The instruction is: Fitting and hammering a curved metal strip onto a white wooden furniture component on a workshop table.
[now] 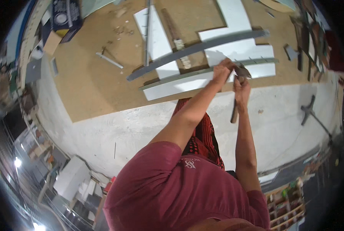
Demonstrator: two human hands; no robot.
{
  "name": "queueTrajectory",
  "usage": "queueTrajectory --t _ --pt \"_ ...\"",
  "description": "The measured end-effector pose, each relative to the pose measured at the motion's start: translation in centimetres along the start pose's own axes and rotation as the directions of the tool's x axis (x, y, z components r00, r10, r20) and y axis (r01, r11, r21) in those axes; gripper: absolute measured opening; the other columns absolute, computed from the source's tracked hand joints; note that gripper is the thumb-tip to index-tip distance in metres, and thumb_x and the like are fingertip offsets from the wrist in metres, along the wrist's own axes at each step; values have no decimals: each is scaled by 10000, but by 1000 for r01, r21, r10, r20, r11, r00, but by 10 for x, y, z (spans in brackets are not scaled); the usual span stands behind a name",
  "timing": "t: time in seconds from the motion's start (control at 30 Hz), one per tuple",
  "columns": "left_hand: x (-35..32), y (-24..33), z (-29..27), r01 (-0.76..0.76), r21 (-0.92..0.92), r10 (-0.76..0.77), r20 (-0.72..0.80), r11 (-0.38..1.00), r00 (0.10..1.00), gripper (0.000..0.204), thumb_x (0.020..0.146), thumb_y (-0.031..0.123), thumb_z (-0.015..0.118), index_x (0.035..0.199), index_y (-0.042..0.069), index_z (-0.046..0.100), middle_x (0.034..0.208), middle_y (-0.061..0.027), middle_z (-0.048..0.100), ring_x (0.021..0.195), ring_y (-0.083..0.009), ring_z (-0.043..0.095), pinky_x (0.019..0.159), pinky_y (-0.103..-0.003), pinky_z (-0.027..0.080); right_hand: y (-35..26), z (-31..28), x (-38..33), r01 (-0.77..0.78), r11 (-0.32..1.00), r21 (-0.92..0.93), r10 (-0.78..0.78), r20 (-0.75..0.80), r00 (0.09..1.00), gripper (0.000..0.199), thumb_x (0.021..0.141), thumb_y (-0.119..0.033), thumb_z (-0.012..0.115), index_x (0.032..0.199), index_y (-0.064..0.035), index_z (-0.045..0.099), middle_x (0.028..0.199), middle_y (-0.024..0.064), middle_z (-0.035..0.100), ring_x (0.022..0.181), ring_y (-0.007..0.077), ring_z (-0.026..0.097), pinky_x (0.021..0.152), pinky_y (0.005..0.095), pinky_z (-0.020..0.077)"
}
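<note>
My right hand [241,89] is wrapped round the handle of a hammer [234,111], close to its dark metal head. The head is just beside my left hand [222,72], whose fingers are pinched together at a thin grey-green strip [195,73]. What they pinch is too small to make out. Several thin nail-like pins stand up from the strip to the right of the hammer head. Under the strip lies a long white panel [168,91]. A wider dark grey strip [195,50] curves across the white pieces just beyond.
A brown board [83,92] bears these pieces. A metal bar [148,34] lies across a white piece [162,42]; a small metal rod [109,60] is at left. Dark scraps [310,42] pile at the right. A dark T-shaped stand [308,109] is on the pale floor [129,134].
</note>
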State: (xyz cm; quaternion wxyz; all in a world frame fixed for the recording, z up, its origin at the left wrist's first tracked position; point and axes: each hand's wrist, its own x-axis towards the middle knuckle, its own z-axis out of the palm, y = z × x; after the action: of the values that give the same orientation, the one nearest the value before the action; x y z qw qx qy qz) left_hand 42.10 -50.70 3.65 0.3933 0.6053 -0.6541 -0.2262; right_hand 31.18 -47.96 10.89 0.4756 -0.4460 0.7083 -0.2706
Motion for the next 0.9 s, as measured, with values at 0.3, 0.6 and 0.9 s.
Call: queueTrajectory --t 0.3,0.6,0.9 --pt "-8 -9 6 172 -247 -174 11 954 985 130 743 74 621 863 124 614 867 -56 526 827 -237 559 696 -323 485 -23 9 -14 2 998 68 -4 25 1000 294 842 -301 604 712 -64 488 548 -2 464 491 83 413 468 246 334" --pt "-2 -8 -25 243 59 -249 121 968 961 246 806 106 538 1047 129 576 1040 -118 527 962 -292 554 776 -388 483 -42 -12 -59 -30 981 -193 46 82 996 336 818 -334 605 764 -20 498 561 43 493 505 125 452 492 280 376" --pt "-72 -32 -171 323 -87 -333 -319 942 887 259 827 111 551 1086 104 547 959 -136 590 765 -316 602 667 -385 496 61 -70 -133 -21 902 -431 148 265 953 408 814 -399 566 842 7 542 593 89 557 499 170 535 484 327 428"
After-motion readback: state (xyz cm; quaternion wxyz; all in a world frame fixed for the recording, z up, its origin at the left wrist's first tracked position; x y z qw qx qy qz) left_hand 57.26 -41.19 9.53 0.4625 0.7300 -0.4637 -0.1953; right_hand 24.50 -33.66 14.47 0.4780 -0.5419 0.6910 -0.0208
